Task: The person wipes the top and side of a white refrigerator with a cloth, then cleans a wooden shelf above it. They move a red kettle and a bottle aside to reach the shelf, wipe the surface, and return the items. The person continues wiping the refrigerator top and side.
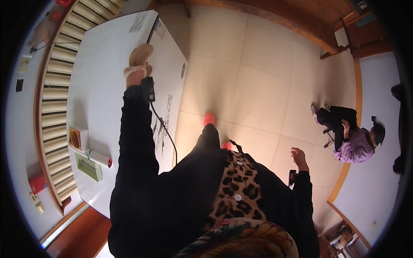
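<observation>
My left hand (138,69) is over the large white box (100,71), near its upper right edge. A tan, rounded, soft-looking thing (141,53) covers or lies in that hand, and the fingers cannot be made out. A pale band circles the left wrist, beside a small black device (148,89) with a cable. My right hand (298,157) hangs out to the right above the tiled floor, fingers loosely bent, with nothing seen in it. A small carton (84,137), a white roll with a red end (101,158) and a green tray (96,174) are at the box's lower left.
Slatted wooden furniture (55,108) runs along the left wall. A wooden piece of furniture (290,22) spans the upper right. To the right, a person (356,145) sits by the wall. My red shoes (209,118) are on the floor right of the white box.
</observation>
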Available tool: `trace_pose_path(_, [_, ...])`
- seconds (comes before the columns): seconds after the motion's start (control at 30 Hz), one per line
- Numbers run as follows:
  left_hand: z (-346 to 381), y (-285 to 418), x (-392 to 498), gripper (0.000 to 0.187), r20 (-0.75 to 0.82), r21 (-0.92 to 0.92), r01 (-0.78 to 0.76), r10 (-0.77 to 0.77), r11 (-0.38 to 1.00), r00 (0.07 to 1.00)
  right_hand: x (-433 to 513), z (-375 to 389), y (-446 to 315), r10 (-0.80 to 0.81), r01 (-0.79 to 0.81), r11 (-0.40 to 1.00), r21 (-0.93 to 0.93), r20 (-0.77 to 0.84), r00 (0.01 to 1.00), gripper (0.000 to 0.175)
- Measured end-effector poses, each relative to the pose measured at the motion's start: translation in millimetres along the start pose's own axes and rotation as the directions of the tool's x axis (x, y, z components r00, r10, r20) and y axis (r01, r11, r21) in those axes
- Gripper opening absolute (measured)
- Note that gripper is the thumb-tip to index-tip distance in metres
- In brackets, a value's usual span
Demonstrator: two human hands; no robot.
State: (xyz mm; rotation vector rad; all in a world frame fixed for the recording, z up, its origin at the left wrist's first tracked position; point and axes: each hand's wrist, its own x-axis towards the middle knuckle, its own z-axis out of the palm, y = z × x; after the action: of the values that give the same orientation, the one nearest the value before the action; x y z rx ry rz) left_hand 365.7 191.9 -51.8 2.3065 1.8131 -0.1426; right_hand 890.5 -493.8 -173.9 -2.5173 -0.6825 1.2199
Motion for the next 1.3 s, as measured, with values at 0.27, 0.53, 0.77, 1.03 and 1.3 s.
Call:
trace_pose_path(0.27, [-32.4, 67.1, 120.9, 0.025, -0.179, 0.422, -0.279, 0.381, 0.863, 0.907, -31.9, -3.4, -49.6, 0.111, -0.108, 0.986, 0.129, -0.014, 0.994, 0.036])
trace_pose_path(0.53, [-80.5, 66.4, 235.4, 0.035, -0.537, 0.214, -0.384, 0.437, 0.898, 0.722, -57.1, 26.0, -14.4, 0.175, -0.176, 0.979, 0.104, 0.021, 0.984, 0.034])
trace_pose_path(0.77, [-52.7, 59.0, 154.7, 0.033, -0.075, 0.737, -0.489, 0.775, 0.467, 0.627, -27.5, 48.0, -37.9, 0.147, -0.157, 0.979, 0.127, 0.089, 0.985, 0.033])
trace_pose_path(1.03, [0.4, 11.8, 16.1, 0.032, 0.228, 0.676, -0.452, 0.419, 0.582, 0.879, 31.9, 32.6, -57.4, -0.045, 0.036, 0.994, 0.101, 0.084, 0.995, 0.033])
trace_pose_path(1.3, [-4.9, -29.5, -167.9, 0.018, 0.328, 0.613, -0.489, 0.364, 0.620, 0.872, 69.3, 58.0, -57.7, -0.107, 0.100, 0.994, 0.052, 0.141, 0.984, 0.035])
